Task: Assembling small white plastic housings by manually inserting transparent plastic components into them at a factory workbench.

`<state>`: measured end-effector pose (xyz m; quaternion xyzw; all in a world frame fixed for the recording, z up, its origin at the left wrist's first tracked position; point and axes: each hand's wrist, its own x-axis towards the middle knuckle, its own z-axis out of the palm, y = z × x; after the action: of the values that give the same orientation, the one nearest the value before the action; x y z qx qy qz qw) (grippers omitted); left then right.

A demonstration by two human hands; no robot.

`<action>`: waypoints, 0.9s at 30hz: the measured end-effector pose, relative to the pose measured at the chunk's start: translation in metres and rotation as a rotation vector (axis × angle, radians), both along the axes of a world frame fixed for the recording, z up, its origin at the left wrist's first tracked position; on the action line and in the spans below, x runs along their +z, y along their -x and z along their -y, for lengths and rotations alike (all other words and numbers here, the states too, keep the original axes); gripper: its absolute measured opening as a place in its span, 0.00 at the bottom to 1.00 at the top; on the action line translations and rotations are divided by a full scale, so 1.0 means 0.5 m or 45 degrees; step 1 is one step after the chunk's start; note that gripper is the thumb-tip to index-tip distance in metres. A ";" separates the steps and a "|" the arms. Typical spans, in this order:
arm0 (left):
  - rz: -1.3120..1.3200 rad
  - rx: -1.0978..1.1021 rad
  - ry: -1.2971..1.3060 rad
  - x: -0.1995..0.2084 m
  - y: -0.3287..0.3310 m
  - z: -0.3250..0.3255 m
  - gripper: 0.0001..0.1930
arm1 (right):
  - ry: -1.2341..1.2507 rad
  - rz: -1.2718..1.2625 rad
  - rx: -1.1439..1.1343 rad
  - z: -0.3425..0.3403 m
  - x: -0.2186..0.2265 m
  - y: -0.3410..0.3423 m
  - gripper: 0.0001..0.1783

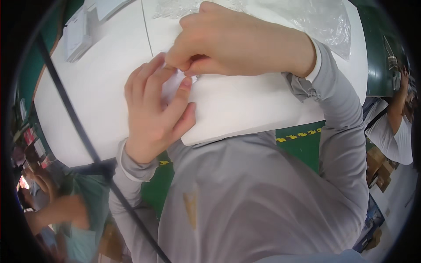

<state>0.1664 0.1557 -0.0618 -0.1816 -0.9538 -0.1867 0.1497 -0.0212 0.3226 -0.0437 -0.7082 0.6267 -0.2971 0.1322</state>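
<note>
White tabletop (245, 107): smooth, low-sheen. Bag (331, 30) at far right: clear plastic film, glossy, crinkled. Grey garment (263, 188), near side: matt cloth, softly creased.

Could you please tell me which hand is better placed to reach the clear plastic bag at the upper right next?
Probably the right hand: it is nearer the clear plastic bag, which lies on that side, while the left hand is farther left. Both hands are at a small white item.
</note>
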 end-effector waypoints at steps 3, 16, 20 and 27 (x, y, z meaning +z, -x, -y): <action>-0.028 -0.015 0.023 -0.006 -0.001 0.000 0.25 | -0.306 0.069 -0.127 0.002 -0.005 -0.018 0.05; 0.311 0.360 0.159 0.078 0.024 0.020 0.42 | 0.382 -0.213 -0.313 -0.053 0.027 0.062 0.13; 0.050 0.406 0.276 0.120 0.090 0.069 0.42 | 0.181 -0.209 -0.340 -0.056 -0.030 0.066 0.20; -0.002 0.292 0.275 0.118 0.260 0.213 0.35 | 0.241 -0.249 -0.410 -0.028 -0.058 0.059 0.16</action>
<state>0.0365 0.0492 -0.0030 -0.0866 -0.9827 -0.0645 0.1502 -0.0505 0.3367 -0.0730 -0.6334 0.7111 -0.3018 -0.0455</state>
